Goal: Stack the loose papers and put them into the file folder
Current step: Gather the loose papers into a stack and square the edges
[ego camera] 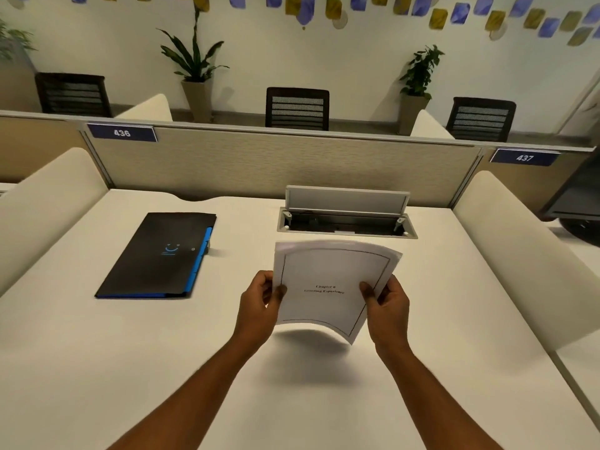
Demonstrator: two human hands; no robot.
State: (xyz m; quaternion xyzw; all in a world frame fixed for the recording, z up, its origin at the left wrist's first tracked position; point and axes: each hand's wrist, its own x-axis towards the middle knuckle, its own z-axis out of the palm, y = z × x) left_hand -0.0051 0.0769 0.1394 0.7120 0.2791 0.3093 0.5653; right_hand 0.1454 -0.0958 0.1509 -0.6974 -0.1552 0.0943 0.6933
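Head view shows the left hand (259, 298) and right hand (388, 302) each pinching a side of the white printed paper stack (328, 287) above the cream worktop (324, 401); best square its edges before moving toward the closed black-and-blue file folder (159, 254) at ten o'clock.

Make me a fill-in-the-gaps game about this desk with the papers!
1. Both hands, left and right, hold the ____.
2. The folder lies closed on the person's ____ side.
3. The sign above the folder reads ____.
4. The cable box lid behind the papers stands ____.

Missing words: papers; left; 436; open
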